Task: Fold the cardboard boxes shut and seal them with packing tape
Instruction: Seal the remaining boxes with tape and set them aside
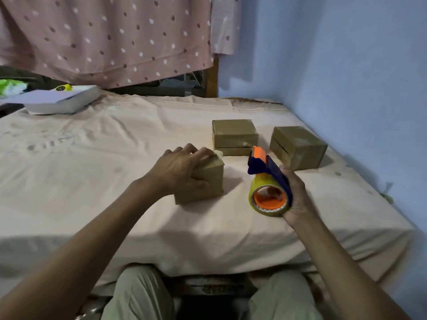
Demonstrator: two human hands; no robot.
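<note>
Three cardboard boxes [209,179] [234,135] [298,146], one tape dispenser [269,183], one book [62,100], two hands [182,167] [298,197].

Both forearms bare from elbow to wrist; no sleeves in view. Left hand [179,168] and right hand [297,195]: no rings, no watch, no bands, no gloves visible. Fingernails short where they show. Legs in light khaki-green trousers [141,294], plain fabric, soft creases at the knees. No markings or logos seen on the clothing.

Hidden and cut off

The left hand [182,168] covers the near box's [208,181] top; the curtain [104,38] runs past the top edge.
</note>
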